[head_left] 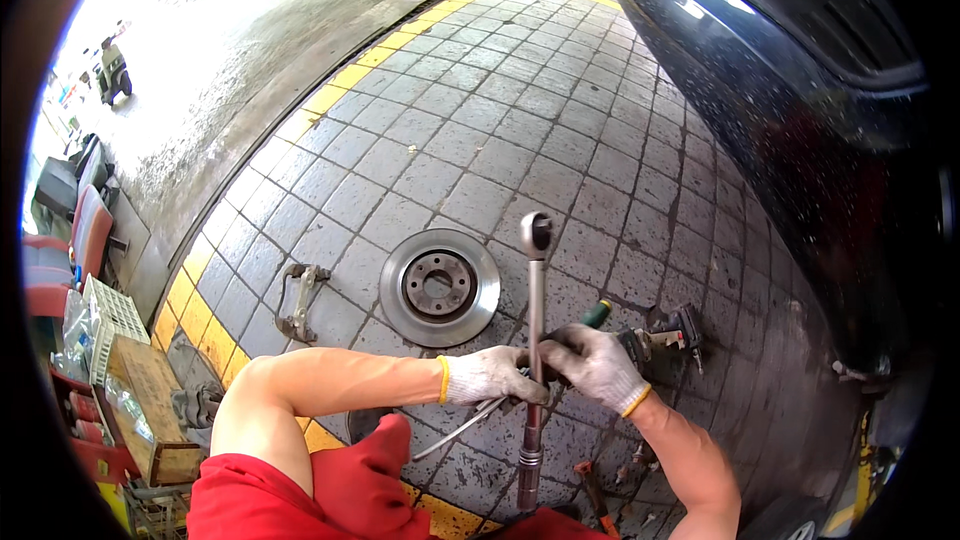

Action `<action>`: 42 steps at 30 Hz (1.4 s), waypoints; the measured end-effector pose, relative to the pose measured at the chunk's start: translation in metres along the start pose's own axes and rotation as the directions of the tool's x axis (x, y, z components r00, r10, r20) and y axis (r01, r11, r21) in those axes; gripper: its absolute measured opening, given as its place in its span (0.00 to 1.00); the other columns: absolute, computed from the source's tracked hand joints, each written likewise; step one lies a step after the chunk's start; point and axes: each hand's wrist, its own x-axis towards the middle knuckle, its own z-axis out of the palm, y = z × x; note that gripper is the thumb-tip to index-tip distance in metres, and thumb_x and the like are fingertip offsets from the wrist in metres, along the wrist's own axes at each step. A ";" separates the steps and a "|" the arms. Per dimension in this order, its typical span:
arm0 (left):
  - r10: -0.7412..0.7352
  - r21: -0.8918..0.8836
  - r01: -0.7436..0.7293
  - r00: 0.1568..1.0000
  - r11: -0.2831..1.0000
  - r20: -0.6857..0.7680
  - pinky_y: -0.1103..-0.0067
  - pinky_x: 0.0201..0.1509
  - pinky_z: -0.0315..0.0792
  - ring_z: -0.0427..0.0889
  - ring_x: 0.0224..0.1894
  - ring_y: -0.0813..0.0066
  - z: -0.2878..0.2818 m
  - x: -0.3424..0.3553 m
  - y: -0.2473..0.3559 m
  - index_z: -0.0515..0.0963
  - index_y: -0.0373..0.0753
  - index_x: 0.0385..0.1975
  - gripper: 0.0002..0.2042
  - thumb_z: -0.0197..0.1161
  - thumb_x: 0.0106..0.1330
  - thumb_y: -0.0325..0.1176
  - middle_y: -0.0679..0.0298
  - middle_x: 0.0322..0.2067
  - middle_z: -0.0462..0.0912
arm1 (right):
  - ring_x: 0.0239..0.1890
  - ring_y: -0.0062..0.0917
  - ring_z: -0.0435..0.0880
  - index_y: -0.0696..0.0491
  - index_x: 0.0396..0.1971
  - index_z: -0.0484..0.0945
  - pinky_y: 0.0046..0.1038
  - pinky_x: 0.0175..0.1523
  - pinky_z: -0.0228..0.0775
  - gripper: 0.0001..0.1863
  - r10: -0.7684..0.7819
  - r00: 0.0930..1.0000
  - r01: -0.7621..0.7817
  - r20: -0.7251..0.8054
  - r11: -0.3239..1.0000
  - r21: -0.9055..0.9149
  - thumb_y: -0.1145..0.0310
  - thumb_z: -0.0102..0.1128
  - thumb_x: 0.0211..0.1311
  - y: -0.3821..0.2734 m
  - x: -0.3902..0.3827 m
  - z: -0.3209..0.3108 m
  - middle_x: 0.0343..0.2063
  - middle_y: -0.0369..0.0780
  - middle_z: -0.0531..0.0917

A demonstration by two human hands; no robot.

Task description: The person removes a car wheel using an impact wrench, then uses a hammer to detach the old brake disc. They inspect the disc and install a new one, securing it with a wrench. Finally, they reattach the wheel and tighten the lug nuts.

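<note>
A long steel ratchet wrench (pixel 535 295) stands out lengthwise between my white-gloved hands, its round head at the far end. My left hand (pixel 492 376) is closed on its shaft. A thin pale rod (pixel 450 437) runs from beneath that hand; whether it is held I cannot tell. My right hand (pixel 592 365) is closed at the same shaft, with a green handle (pixel 598 312) just beyond its fingers. Beyond the hands, a brake disc (pixel 400 290) lies on the tiles, with a caliper bracket (pixel 292 318) to its left.
A dark car body (pixel 760 140) fills the right side. A power tool (pixel 676 330) and orange-handled tool (pixel 598 495) lie nearby. A wooden box (pixel 150 390), plastic crate (pixel 112 310) and car seats (pixel 80 240) stand left. A yellow tile border (pixel 325 100) edges the roadway.
</note>
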 end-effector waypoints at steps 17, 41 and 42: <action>0.051 -0.036 -0.090 0.803 0.995 -0.594 0.81 0.25 0.74 0.80 0.22 0.80 -0.098 -0.097 0.040 0.78 0.31 0.50 0.27 0.81 0.58 0.42 0.60 0.31 0.85 | 0.34 0.31 0.88 0.46 0.55 0.83 0.35 0.31 0.83 0.22 0.915 0.221 -0.185 -0.337 0.378 0.907 0.62 0.78 0.62 0.375 0.015 -0.113 0.44 0.42 0.89; -0.410 -0.230 0.575 0.203 0.785 -0.889 0.66 0.38 0.83 0.90 0.31 0.61 -0.003 -0.612 0.142 0.88 0.34 0.39 0.14 0.71 0.56 0.34 0.52 0.29 0.89 | 0.48 0.44 0.92 0.61 0.49 0.88 0.41 0.54 0.81 0.32 0.901 0.370 -0.848 -0.227 0.227 -0.478 0.46 0.75 0.57 -0.282 -0.136 -0.089 0.40 0.53 0.91; -0.432 -0.197 0.652 0.220 0.732 -0.875 0.65 0.41 0.83 0.91 0.35 0.57 0.017 -0.632 0.132 0.89 0.36 0.42 0.17 0.72 0.54 0.36 0.49 0.32 0.90 | 0.48 0.43 0.92 0.61 0.48 0.88 0.40 0.54 0.81 0.32 0.897 0.384 -0.836 -0.220 0.237 -0.494 0.47 0.75 0.57 -0.319 -0.140 -0.091 0.38 0.53 0.91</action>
